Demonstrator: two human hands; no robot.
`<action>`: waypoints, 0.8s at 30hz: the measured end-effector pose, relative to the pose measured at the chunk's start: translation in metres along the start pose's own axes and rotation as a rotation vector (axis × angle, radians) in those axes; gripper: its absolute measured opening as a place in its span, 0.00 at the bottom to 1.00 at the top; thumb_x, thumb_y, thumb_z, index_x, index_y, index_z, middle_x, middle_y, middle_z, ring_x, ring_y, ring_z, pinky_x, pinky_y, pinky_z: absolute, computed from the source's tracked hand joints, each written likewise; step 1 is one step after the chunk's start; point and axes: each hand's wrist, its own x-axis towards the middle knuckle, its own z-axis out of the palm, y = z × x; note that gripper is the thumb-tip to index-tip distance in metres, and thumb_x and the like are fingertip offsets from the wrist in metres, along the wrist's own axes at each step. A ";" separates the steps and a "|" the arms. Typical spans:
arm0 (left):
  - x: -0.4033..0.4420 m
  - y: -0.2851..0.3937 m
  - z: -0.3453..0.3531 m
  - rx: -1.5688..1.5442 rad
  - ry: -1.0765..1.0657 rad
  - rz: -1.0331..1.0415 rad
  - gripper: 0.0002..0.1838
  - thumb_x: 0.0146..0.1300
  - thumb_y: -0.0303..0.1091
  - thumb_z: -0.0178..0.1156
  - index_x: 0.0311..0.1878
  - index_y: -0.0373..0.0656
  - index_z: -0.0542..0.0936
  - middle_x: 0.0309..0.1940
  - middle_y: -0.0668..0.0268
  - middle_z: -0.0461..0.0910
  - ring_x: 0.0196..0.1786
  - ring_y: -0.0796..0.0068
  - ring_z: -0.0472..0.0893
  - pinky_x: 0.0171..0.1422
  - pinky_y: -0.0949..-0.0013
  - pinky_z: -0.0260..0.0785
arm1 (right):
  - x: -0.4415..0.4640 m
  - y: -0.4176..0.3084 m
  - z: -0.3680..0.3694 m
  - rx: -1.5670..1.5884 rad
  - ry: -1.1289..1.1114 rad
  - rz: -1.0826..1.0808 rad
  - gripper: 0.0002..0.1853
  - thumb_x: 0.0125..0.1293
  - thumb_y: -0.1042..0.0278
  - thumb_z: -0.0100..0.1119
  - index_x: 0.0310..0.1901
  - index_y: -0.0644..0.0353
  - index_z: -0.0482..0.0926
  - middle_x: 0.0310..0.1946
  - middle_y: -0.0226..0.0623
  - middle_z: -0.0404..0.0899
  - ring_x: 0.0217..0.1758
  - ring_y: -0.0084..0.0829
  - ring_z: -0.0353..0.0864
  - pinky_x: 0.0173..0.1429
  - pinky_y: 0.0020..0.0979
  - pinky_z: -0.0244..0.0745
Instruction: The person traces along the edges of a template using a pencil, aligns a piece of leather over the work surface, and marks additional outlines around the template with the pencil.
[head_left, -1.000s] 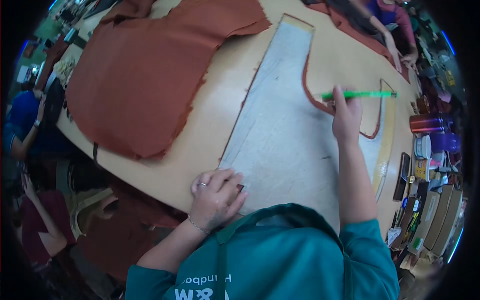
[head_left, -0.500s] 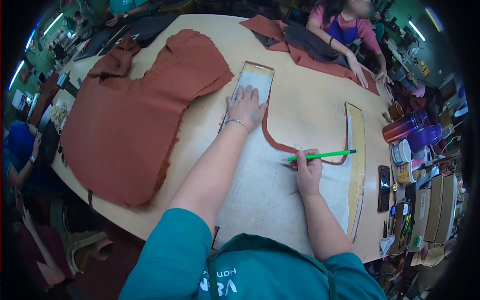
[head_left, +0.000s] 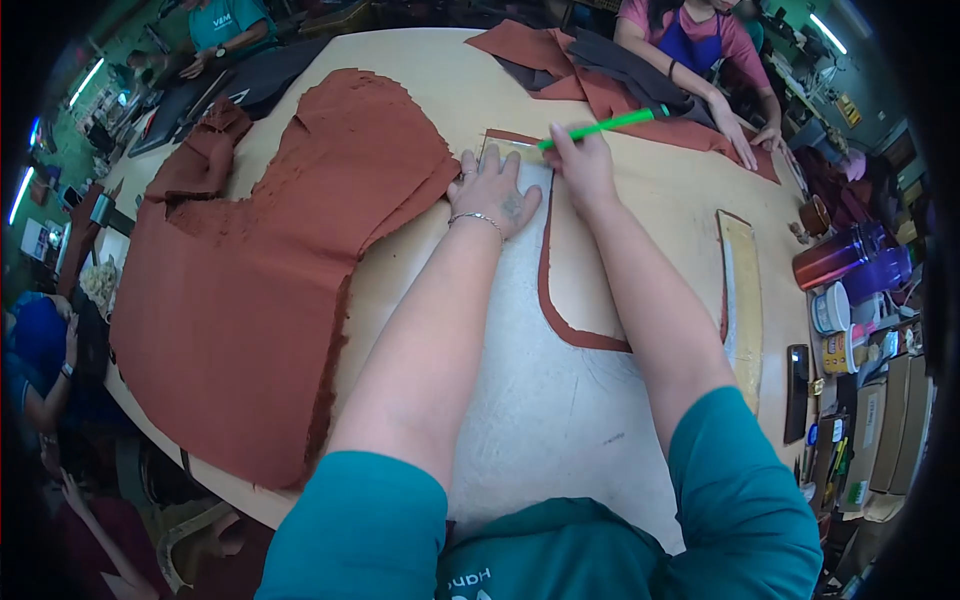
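A pale grey template (head_left: pixel 560 430) with yellowish taped ends lies over rust-red fabric (head_left: pixel 590 340), whose narrow border shows along the curved cutout. My left hand (head_left: pixel 497 193) is pressed flat near the top of the template's left arm, fingers spread. Just right of it, my right hand (head_left: pixel 583 165) grips a green pencil (head_left: pixel 625 121), its tip by the top right corner of that arm. To the left spreads a large rust-red fabric piece (head_left: pixel 240 300) with ragged edges.
Across the table, a person (head_left: pixel 700 50) rests both hands on red and dark fabric (head_left: pixel 630 85). Another person (head_left: pixel 228 25) stands at the far left. A metallic bottle (head_left: pixel 835 256), tubs (head_left: pixel 830 308), a black phone (head_left: pixel 796 393) and boxes (head_left: pixel 870 430) line the right side.
My right hand has moved up from the curved cutout to the template's top end with the pencil. My left hand, earlier low on the template, now lies near its top. The view has tilted upward.
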 end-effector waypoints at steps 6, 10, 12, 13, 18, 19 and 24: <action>0.008 -0.002 -0.008 -0.073 -0.100 -0.016 0.33 0.56 0.59 0.49 0.64 0.61 0.60 0.67 0.62 0.50 0.69 0.53 0.48 0.64 0.47 0.53 | 0.059 0.032 0.034 -0.197 -0.033 -0.031 0.14 0.61 0.61 0.58 0.33 0.65 0.73 0.24 0.35 0.76 0.26 0.21 0.73 0.32 0.24 0.70; 0.007 -0.003 -0.006 -0.105 -0.037 -0.049 0.33 0.55 0.60 0.49 0.65 0.65 0.60 0.69 0.62 0.47 0.71 0.50 0.43 0.65 0.48 0.54 | 0.056 0.024 0.043 -0.312 -0.074 -0.081 0.16 0.57 0.59 0.61 0.35 0.67 0.74 0.27 0.42 0.80 0.31 0.31 0.79 0.38 0.31 0.73; 0.006 -0.001 -0.010 -0.129 -0.064 -0.072 0.34 0.54 0.61 0.49 0.65 0.65 0.59 0.69 0.62 0.46 0.71 0.49 0.41 0.65 0.49 0.54 | 0.057 0.025 0.044 -0.269 -0.118 -0.079 0.16 0.57 0.60 0.61 0.34 0.67 0.74 0.27 0.42 0.79 0.32 0.31 0.79 0.38 0.31 0.73; 0.006 -0.001 -0.010 -0.132 -0.063 -0.073 0.34 0.54 0.61 0.49 0.65 0.65 0.60 0.69 0.62 0.47 0.71 0.49 0.42 0.65 0.48 0.54 | 0.058 0.025 0.042 -0.337 -0.122 -0.109 0.15 0.57 0.60 0.61 0.33 0.67 0.74 0.26 0.42 0.79 0.32 0.30 0.80 0.38 0.31 0.73; 0.007 -0.003 -0.006 -0.150 -0.042 -0.072 0.34 0.53 0.61 0.50 0.64 0.64 0.61 0.69 0.61 0.48 0.71 0.48 0.42 0.65 0.48 0.54 | 0.064 0.024 -0.006 -0.452 -0.180 -0.076 0.15 0.57 0.60 0.60 0.30 0.66 0.74 0.25 0.41 0.79 0.32 0.32 0.80 0.38 0.32 0.73; 0.007 -0.004 -0.003 -0.146 -0.020 -0.063 0.34 0.53 0.60 0.50 0.64 0.64 0.61 0.68 0.61 0.48 0.71 0.48 0.42 0.65 0.48 0.54 | 0.063 0.025 -0.009 -0.372 -0.181 -0.077 0.15 0.58 0.59 0.60 0.30 0.65 0.73 0.24 0.41 0.79 0.29 0.32 0.80 0.37 0.32 0.74; 0.007 -0.002 -0.009 -0.149 -0.045 -0.062 0.34 0.53 0.60 0.50 0.64 0.63 0.61 0.68 0.61 0.48 0.70 0.48 0.43 0.65 0.48 0.54 | 0.055 0.013 0.037 -0.524 -0.135 -0.159 0.15 0.57 0.58 0.59 0.34 0.64 0.74 0.26 0.40 0.79 0.31 0.31 0.81 0.38 0.32 0.73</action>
